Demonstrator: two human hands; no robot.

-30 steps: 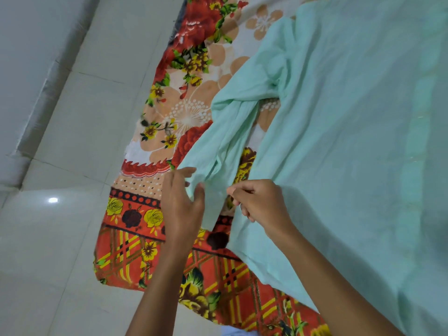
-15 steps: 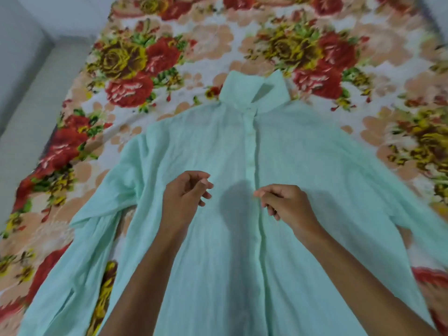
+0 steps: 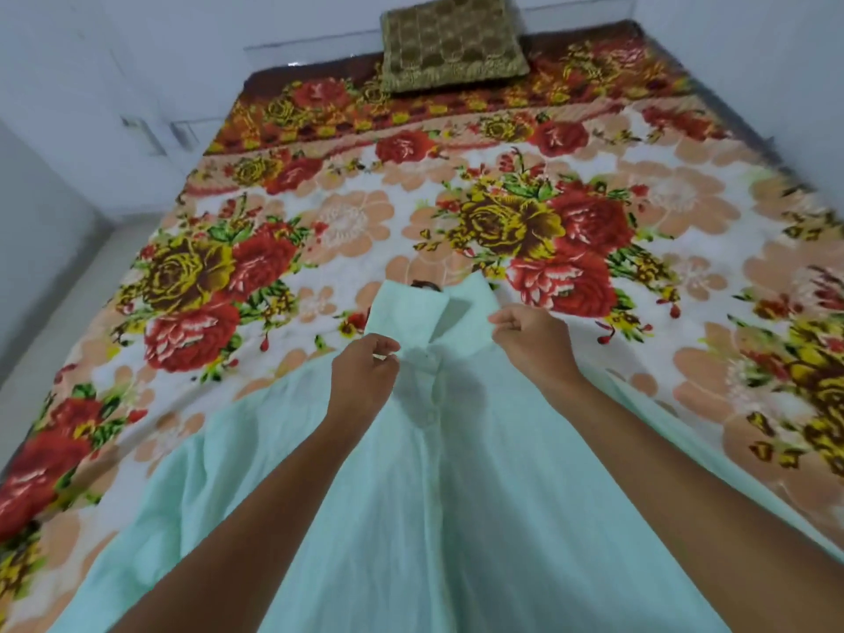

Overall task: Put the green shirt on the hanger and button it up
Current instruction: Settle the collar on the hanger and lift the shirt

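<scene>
The pale green shirt (image 3: 456,495) lies front-up on the bed, its button placket running down the middle and its collar (image 3: 411,312) pointing away from me. A small dark piece of the hanger (image 3: 425,285) pokes out above the collar; the rest is hidden inside the shirt. My left hand (image 3: 363,374) pinches the fabric at the left base of the collar, beside the top of the placket. My right hand (image 3: 532,342) is curled at the collar's right flap and grips its edge.
The bed wears a floral blanket (image 3: 571,230) in red, yellow and peach. An olive patterned pillow (image 3: 450,38) lies at the far end against the wall. Pale floor (image 3: 59,303) runs along the left side of the bed.
My view has swung from the shirt's left sleeve to its front and collar. Both hands have moved up from the chest to the collar and taken hold there.
</scene>
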